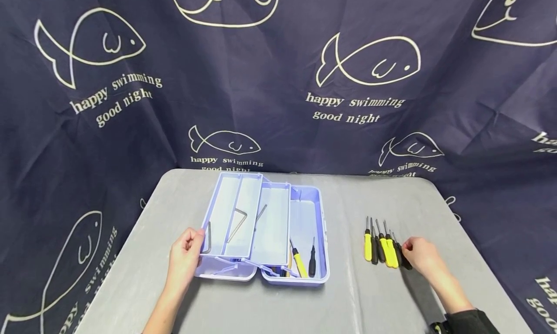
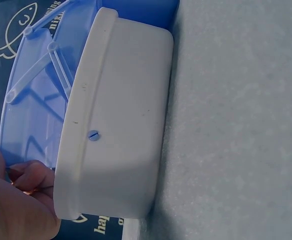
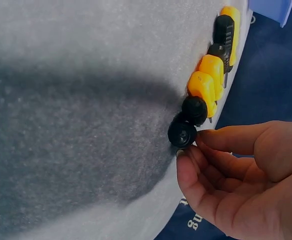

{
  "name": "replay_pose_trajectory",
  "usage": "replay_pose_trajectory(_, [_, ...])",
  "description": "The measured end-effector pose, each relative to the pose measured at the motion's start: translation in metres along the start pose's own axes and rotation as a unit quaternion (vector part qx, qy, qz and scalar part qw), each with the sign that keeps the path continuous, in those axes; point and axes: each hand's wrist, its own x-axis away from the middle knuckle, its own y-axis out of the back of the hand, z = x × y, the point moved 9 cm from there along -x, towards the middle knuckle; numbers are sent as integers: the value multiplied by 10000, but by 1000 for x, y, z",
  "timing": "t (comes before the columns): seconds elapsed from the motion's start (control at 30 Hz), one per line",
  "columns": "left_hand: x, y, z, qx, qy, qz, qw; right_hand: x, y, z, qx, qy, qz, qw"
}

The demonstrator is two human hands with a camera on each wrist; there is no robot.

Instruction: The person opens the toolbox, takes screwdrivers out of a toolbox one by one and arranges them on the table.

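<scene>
A light-blue toolbox (image 1: pixel 323 223) stands unfolded on the table. At the left side of its raised upper tray (image 1: pixel 227 194), my left hand (image 1: pixel 183 254) grips the tray's edge between thumb and curled fingers. In the left wrist view those fingers (image 2: pixel 33 176) reach in under the tray, beside the toolbox's end wall (image 2: pixel 126 100). To the right, several yellow and black screwdrivers (image 1: pixel 388 252) lie in a row, tips pointing away. My right hand (image 1: pixel 423 254) pinches the handle of the rightmost black screwdriver (image 3: pixel 182 134) between thumb and fingertips, next to another black handle (image 3: pixel 194 110).
Hex keys lie in the trays, among them a bent one (image 1: pixel 237 226) and one (image 1: pixel 209 238) by my left hand. The toolbox's deep bottom holds a yellow-and-black screwdriver (image 1: pixel 299 263) and a black one (image 1: pixel 312 261). A dark fish-print curtain (image 1: pixel 278 107) hangs behind the grey table (image 1: pixel 313 310).
</scene>
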Motion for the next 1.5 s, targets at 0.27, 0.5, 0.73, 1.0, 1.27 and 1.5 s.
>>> replay_pose_trajectory(0.27, [3, 0, -3, -89, -117, 5, 9999, -2, 9, 12, -43, 181, -252, 9995])
replay_pose_trajectory(0.5, [6, 0, -7, -94, -218, -21, 9997, -7, 32, 62, -26, 623, -648, 9959])
replay_pose_trajectory(0.73, [11, 2, -6, -52, -256, -49, 9996, -10, 49, 128, -42, 1137, -566, 9919])
replay_pose_trajectory(1.0, [13, 1, -4, -57, -204, -79, 9997, -10, 47, 190, -204, 1674, -452, 9846])
replay_pose_trajectory(1.27, [9, 2, -2, -80, -195, -49, 9998, -10, 25, 245, -331, 2164, 42, 9757])
replay_pose_trajectory(1.5, [6, 0, -4, -108, -199, -63, 9997, -8, 3, 278, 2, 2561, 626, 9646])
